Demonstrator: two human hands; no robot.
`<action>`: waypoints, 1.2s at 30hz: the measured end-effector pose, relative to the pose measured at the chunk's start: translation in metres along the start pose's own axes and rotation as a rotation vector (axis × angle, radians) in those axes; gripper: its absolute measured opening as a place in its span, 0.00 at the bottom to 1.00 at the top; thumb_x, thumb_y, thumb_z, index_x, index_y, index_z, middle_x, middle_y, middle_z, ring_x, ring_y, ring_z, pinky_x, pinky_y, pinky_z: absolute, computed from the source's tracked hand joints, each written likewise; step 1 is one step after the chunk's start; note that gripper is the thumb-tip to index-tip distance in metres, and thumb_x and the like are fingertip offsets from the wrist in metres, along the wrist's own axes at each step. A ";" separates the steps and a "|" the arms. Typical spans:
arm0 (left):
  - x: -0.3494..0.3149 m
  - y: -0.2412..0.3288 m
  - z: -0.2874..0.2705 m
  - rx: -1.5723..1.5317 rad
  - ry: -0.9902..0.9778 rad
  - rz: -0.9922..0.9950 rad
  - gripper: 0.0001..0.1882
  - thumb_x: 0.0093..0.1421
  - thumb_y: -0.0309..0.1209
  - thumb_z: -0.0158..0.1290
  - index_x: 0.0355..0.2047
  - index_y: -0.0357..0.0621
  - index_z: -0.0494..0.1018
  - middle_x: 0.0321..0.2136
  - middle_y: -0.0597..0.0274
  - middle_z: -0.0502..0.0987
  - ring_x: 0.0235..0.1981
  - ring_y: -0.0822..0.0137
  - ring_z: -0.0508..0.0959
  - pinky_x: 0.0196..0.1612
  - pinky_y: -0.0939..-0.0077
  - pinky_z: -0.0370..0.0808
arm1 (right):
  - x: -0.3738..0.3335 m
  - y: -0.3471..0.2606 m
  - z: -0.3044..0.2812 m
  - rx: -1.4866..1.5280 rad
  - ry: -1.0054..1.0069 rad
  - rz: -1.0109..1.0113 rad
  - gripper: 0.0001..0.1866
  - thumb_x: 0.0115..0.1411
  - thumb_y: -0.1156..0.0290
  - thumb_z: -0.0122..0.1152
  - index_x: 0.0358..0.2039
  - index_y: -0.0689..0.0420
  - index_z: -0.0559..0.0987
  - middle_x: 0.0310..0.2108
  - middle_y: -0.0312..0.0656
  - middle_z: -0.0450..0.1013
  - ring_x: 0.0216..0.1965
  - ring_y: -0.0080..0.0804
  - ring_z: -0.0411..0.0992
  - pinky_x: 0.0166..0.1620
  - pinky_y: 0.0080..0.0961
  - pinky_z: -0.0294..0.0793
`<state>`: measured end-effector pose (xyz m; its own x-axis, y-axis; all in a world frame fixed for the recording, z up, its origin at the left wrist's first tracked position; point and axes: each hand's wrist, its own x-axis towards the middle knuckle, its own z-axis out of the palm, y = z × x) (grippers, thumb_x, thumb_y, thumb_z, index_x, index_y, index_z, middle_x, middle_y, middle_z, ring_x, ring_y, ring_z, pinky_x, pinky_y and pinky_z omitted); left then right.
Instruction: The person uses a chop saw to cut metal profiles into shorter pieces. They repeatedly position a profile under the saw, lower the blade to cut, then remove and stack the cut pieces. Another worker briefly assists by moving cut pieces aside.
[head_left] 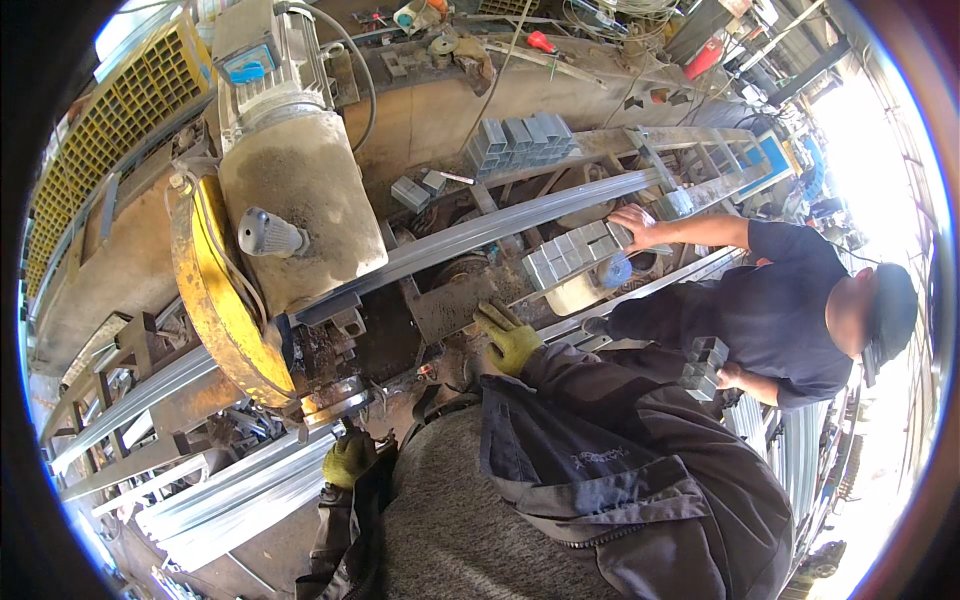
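Observation:
My left hand, in a yellow-green work glove, is closed low beside the cut-off saw's clamp; what it grips is hidden. My right hand, gloved alike, rests with fingers stretched out at the edge of a dark metal plate. Left of the plate stands the cut-off saw, with a worn yellow blade guard and a dusty motor housing. Long square steel tubes run under the saw along the bench. Beyond my right hand, short cut tube pieces stand in a row.
At the right a co-worker keeps one hand on that row and holds more cut pieces in the other. Stacked short tubes lie on the far bench. Long tubes fill the lower left. Yellow grating stands behind.

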<state>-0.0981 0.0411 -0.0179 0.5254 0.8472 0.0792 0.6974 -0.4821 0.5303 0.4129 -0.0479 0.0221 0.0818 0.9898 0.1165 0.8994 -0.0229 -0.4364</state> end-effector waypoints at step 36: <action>0.001 0.008 -0.017 0.035 0.116 0.114 0.07 0.68 0.36 0.72 0.46 0.58 0.90 0.43 0.59 0.93 0.36 0.43 0.92 0.37 0.46 0.88 | -0.002 0.004 0.014 -0.021 -0.009 0.042 0.39 0.72 0.67 0.66 0.83 0.57 0.75 0.88 0.54 0.63 0.89 0.66 0.57 0.86 0.58 0.67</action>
<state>-0.1002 0.0423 0.0003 0.5438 0.8056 0.2349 0.6540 -0.5823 0.4830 0.4105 -0.0478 0.0071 0.1153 0.9892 0.0902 0.9042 -0.0669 -0.4218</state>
